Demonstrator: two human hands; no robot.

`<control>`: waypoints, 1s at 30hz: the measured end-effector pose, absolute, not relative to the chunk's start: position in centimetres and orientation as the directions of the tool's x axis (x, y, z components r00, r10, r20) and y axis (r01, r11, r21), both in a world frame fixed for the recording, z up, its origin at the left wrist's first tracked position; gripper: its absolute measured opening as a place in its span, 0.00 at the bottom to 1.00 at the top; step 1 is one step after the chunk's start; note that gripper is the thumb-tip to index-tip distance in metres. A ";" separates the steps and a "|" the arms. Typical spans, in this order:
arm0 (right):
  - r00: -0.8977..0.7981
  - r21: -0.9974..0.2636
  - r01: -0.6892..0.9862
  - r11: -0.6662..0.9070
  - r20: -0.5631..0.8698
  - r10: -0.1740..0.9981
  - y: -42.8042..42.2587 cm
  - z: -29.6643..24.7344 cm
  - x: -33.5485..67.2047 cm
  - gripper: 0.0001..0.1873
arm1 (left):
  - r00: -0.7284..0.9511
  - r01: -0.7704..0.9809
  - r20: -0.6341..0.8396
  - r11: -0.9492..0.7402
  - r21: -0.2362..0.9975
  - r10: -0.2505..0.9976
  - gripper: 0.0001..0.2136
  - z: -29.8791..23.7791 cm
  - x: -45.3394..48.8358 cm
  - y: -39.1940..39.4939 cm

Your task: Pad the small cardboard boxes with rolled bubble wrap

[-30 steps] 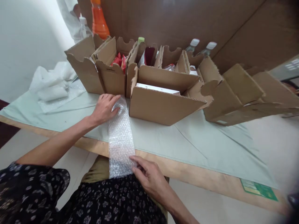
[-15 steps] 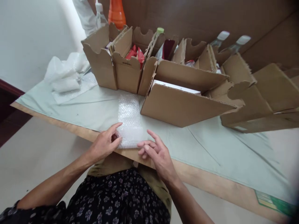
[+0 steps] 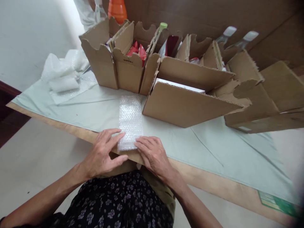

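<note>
A folded strip of clear bubble wrap (image 3: 130, 119) lies flat on the pale green table cover (image 3: 204, 148), its near end at the table's front edge. My left hand (image 3: 103, 153) rests on the strip's near left corner, fingers stretched flat. My right hand (image 3: 152, 153) presses the near right corner, fingers also flat and slightly spread. Neither hand grips anything. Just behind the strip stands an open cardboard box (image 3: 187, 106) with a white flat item inside.
A row of open cardboard boxes (image 3: 118, 65) with red packets and bottles lines the back. Crumpled white plastic wrap (image 3: 63, 77) lies at the left. An orange bottle (image 3: 117, 9) stands behind. More flattened cardboard (image 3: 268, 101) sits at the right.
The long bubble wrap that hung over the table edge has been folded up onto the table. Both hands came to its near end and flattened on it.
</note>
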State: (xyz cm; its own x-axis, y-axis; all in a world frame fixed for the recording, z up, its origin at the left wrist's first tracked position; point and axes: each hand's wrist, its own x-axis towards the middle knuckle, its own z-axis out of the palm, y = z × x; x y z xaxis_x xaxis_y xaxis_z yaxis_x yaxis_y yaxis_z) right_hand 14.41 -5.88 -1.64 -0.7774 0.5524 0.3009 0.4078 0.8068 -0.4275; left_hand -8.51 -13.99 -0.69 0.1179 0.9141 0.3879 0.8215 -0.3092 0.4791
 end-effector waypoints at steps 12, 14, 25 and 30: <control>-0.698 -0.339 0.479 0.810 0.413 0.585 -5.6 -0.9 14.3 0.13 | -0.038 0.808 0.281 -0.136 0.574 0.959 0.12 -2.8 -8.4 -12.3; -0.768 -0.309 0.434 0.846 0.364 0.526 -5.4 -1.3 14.2 0.13 | -0.036 0.817 0.304 -0.146 0.557 0.952 0.12 -2.8 -8.4 -12.4; -0.687 -0.477 0.490 0.730 0.304 0.660 -3.8 -0.8 13.5 0.16 | 0.036 0.796 0.356 -0.242 0.554 0.934 0.12 -2.5 -9.4 -12.0; -0.767 -0.306 0.489 0.817 0.295 0.570 -3.6 -1.2 13.0 0.16 | -0.014 0.866 0.373 -0.175 0.468 0.928 0.12 -3.0 -9.8 -10.3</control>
